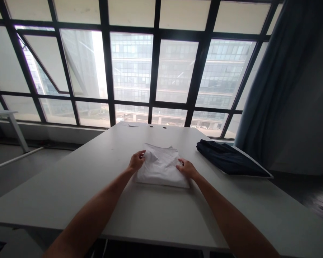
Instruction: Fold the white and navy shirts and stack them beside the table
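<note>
- Two bare arms reach out over a white table (70,190), and the hands are apart, with a folded white cloth (161,170) between them.
- The left hand (136,161) curls over a puffy fold at the left side of the cloth and seems to pinch it.
- The right hand (187,169) has its fingers (181,162) on the right side of the cloth. I can't tell if they are gripping or just resting.
- The cloth lies flat in the middle of the table, not near any edge.
- It is almost square, a bit longer from side to side than from near to far. Its near edge tips down a little to the right.
- The far part looks loose and bunched, so the top layers could slip if the hands pull unevenly.
- A hard tug could drag the cloth crooked or undo a fold.
- If the cloth slides far to the right, it could bump the dark cloth (226,157) lying near the table's right side.
- Behind the table is a big window (174,71), with a long curtain (280,89) on the right.
</note>
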{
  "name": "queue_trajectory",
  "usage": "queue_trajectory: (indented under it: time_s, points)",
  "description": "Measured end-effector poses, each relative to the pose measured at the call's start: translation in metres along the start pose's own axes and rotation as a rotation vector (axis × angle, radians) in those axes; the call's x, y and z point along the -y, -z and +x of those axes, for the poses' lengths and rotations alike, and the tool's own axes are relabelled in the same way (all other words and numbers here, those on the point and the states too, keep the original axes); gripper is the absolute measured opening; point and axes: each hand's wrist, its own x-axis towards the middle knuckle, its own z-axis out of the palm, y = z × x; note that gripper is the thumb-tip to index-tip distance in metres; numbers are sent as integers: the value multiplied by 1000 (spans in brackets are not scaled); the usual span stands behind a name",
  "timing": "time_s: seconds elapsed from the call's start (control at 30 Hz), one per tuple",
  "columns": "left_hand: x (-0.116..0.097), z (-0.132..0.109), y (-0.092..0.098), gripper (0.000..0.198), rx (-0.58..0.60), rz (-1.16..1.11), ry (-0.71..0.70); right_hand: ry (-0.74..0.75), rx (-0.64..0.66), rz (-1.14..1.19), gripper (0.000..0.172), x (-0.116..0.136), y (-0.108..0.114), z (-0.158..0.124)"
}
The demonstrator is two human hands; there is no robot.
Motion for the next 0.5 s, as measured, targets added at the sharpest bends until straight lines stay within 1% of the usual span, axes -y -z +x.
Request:
queue_trajectory:
  time_s: [0.1,0.17,0.27,0.33,0.43,0.5]
  points:
    - [2,-1,13,57,-1,-51,97,94,-6,69,50,9,-11,4]
    - [3,-3,18,64,14,8,152,129,-29,58,49,14,-16,6]
    - [0,-6,20,65,44,136,138,140,-50,31,48,17,-19,9]
    - [-2,-6,20,62,80,162,117,132,-42,39,48,16,-20,11]
    - [-6,-5,19,59,109,140,132,102,-32,107,48,13,-19,13]
    - [-11,-5,17,59,105,69,148,84,-52,191,48,12,-19,14]
